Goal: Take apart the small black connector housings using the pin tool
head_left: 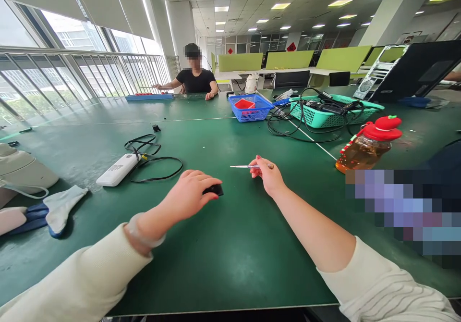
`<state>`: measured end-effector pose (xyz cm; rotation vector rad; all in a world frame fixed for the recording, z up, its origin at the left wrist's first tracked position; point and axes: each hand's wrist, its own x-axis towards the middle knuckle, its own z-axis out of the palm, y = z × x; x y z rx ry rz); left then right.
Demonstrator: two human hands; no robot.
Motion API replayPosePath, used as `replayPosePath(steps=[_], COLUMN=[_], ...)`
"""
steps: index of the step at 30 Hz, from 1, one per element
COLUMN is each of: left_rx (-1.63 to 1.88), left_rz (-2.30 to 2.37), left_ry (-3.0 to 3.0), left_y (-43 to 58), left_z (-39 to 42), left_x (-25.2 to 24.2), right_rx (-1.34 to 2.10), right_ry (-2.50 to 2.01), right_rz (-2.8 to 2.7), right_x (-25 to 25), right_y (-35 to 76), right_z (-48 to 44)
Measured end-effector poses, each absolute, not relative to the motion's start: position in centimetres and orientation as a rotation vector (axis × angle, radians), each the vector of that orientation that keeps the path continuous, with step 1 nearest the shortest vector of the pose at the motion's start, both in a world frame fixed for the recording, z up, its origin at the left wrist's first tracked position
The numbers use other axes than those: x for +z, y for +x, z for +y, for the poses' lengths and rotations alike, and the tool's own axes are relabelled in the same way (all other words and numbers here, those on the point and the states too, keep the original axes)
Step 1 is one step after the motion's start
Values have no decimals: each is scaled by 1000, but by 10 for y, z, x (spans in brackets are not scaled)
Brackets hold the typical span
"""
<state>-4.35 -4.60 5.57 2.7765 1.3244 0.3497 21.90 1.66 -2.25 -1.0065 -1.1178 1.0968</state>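
My left hand [192, 192] is closed around a small black block-like object [216, 190], mostly covered by the fingers, so its kind is unclear. To the right, my right hand [265, 172] pinches a slim screwdriver [243, 167], its thin metal tip pointing left toward the space beyond my left hand. The two hands are apart, both just over the green tabletop [230, 259]. The screwdriver does not touch the black object.
Left lie a white power bank [118, 169] with a black cable [158, 161] and gloves [65, 209]. A blue basket [251, 113], a teal basket [317, 117] of cables and a red-lidded bottle [369, 146] stand ahead and right. Across the table sits a person [196, 79].
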Motion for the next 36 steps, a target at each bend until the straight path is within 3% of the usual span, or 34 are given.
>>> replayPosePath(steps=[8, 15, 36], left_rx=[462, 565, 478], left_rz=[1485, 1563, 1571], left_ry=[2598, 2430, 2364], left_y=[12, -2, -3], left_z=[2, 15, 17], left_x=[14, -4, -6], right_rx=[590, 46, -258], right_ry=[-1084, -711, -569], right_rz=[-1495, -2050, -2416], right_x=[-4, 9, 9], right_y=[212, 202, 198], right_z=[-8, -28, -31])
